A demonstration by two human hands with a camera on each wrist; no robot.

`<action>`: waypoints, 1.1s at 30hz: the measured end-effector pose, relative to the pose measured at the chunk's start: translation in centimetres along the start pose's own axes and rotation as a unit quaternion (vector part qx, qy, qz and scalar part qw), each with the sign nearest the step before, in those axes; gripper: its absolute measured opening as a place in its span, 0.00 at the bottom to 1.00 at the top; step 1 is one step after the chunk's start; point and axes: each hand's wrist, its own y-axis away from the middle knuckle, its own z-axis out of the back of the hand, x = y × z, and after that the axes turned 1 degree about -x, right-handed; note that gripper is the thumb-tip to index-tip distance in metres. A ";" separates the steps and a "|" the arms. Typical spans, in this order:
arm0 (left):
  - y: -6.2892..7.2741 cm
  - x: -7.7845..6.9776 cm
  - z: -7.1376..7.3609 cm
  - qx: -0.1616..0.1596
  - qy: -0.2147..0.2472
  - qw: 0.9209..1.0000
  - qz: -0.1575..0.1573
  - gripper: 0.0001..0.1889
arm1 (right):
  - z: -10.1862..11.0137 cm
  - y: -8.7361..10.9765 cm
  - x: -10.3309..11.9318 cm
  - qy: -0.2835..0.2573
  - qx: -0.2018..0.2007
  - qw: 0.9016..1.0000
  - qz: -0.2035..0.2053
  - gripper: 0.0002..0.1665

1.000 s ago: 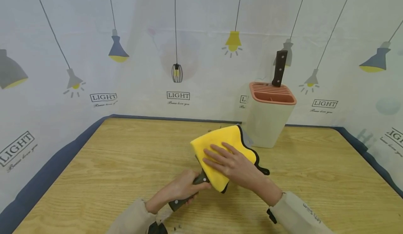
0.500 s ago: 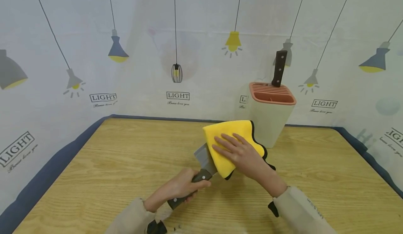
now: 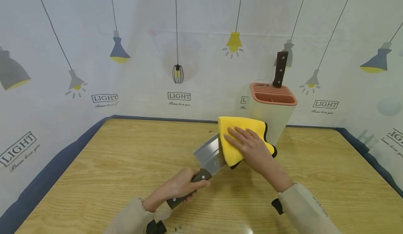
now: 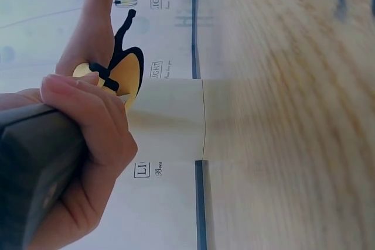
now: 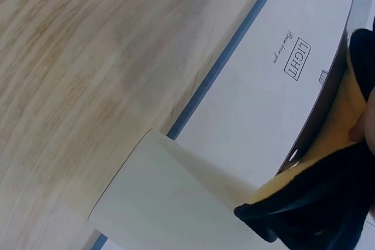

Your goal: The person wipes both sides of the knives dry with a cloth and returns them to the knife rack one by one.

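Note:
My left hand [image 3: 184, 185] grips the dark riveted handle of a cleaver [image 3: 209, 155], whose broad blade points up and away to the right, over the table. Under my right hand [image 3: 252, 150], a yellow cloth [image 3: 226, 150] with black edging covers the far part of the blade. The right fingers lie extended across the cloth and its thumb is hidden from the head view. In the right wrist view the cloth [image 5: 328, 133] folds around the blade, pinched by that hand. The left wrist view has the curled left fingers [image 4: 96, 127] close up around the handle.
A white knife block [image 3: 277, 117] with a pink slotted top stands at the back right, just behind the cloth. One dark-handled knife [image 3: 279, 69] is upright in it. The wooden table [image 3: 126, 164] ends at a lamp-patterned backdrop [image 3: 141, 52] on the back and sides.
My right hand has slid the cloth up and right along the cleaver, away from the handle, uncovering more blade. The left hand has stayed almost in place with the handle.

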 end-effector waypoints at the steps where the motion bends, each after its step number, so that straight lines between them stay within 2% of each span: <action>1: 0.0 0.0 0.0 0.001 -0.002 1.000 0.000 0.15 | 0.0 0.0 -0.1 0.002 -0.001 1.000 -0.003 0.35; 16: 0.4 -0.2 0.2 -0.005 -0.009 1.000 -0.005 0.15 | -0.1 0.2 -1.0 -0.030 -0.021 0.998 -0.055 0.33; 23: 0.5 0.1 0.4 -0.001 -0.007 1.000 -0.011 0.17 | -0.3 0.6 -1.1 -0.040 -0.007 0.995 -0.087 0.31; 28: 0.5 0.2 0.4 0.004 -0.007 1.000 -0.015 0.18 | -0.3 0.6 -1.1 -0.036 -0.003 0.995 -0.092 0.30; 33: 0.4 0.4 0.3 0.008 -0.010 1.000 -0.012 0.18 | -0.4 0.5 -1.1 -0.013 -0.006 0.997 -0.080 0.29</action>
